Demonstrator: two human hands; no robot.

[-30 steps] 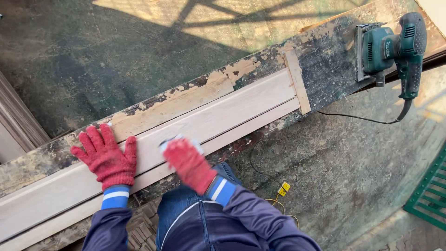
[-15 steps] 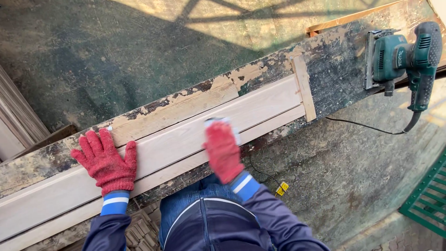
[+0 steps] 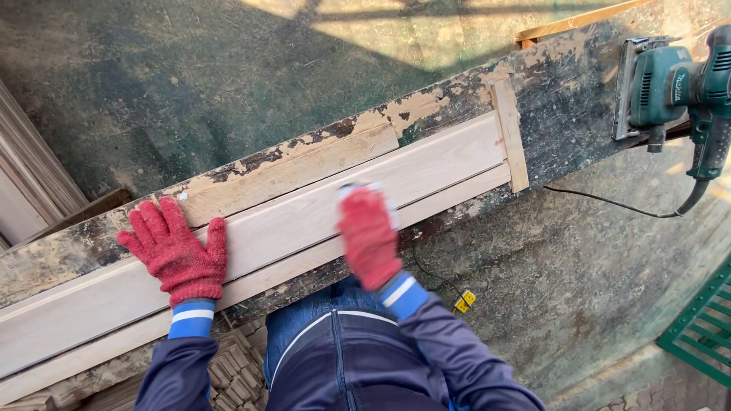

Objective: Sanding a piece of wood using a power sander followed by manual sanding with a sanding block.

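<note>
Desk: I see a worn, paint-flaked desk (image 3: 556, 99) carrying a pale wooden board (image 3: 304, 221).
Left hand (image 3: 177, 247): fingers spread flat on board, holding nothing.
Right hand (image 3: 368, 234): blurred, fingers pressing a pale pad (image 3: 364, 188).
Obstacles: stop strip (image 3: 510, 135) at board's end, green sander (image 3: 670, 84) beyond.

This looks like an outdoor woodworking place. A worn bench plank (image 3: 563, 84) with peeling paint carries a pale wooden board (image 3: 304, 221), and a green electric sander (image 3: 670, 84) lies there.

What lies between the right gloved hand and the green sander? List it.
Head view: beyond the right hand, a bare stretch of the pale wood board, then the wooden stop strip across its end, then bare flaking bench top up to the green sander.
</note>
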